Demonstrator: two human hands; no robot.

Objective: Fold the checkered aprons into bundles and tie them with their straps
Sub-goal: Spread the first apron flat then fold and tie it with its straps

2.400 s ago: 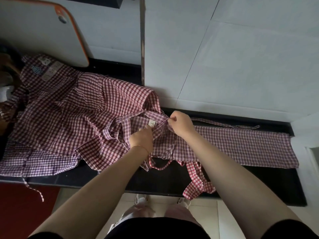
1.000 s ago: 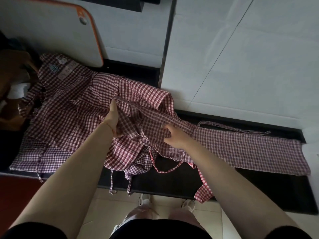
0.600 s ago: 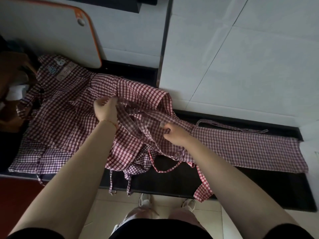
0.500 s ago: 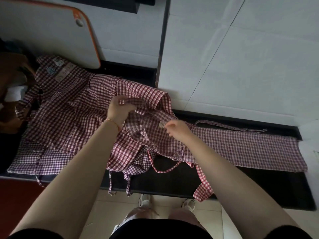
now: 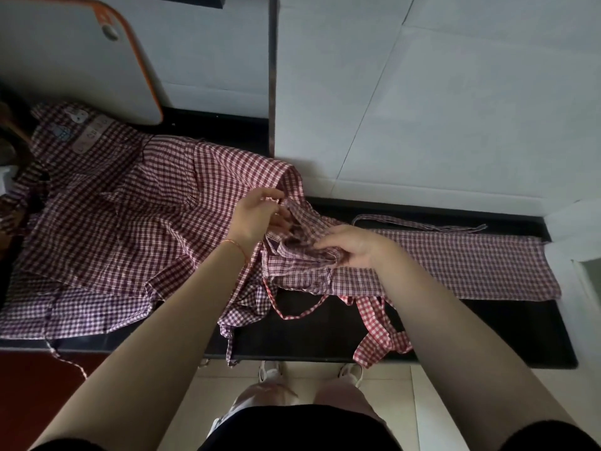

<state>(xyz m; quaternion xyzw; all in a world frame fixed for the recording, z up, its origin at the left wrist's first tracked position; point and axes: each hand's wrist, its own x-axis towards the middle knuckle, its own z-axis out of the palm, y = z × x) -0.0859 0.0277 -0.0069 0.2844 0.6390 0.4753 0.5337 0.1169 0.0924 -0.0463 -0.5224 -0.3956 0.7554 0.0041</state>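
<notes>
Black counter is the landmark: it runs along the white tiled wall, w/ checkered aprons spread over most of its length. Left end of counter: a heap of red-white checkered aprons, top one w/ a small cartoon patch and label near its far corner; a white cutting board w/ orange rim leans on the wall behind the heap. Right half of counter: one apron folded into a long flat strip, its thin strap lying along the wall-side edge. At counter's middle, both hands work a bunched apron. Left hand, thin bracelet on wrist, pinches a fold of the bunch betw. thumb and fingers. Right hand rests on the bunch, fingers partly curled into the cloth; real grip or just pressing, can't tell. Loose straps from the bunch droop over the counter's front edge, above the person's white shoes on the tiled floor.
</notes>
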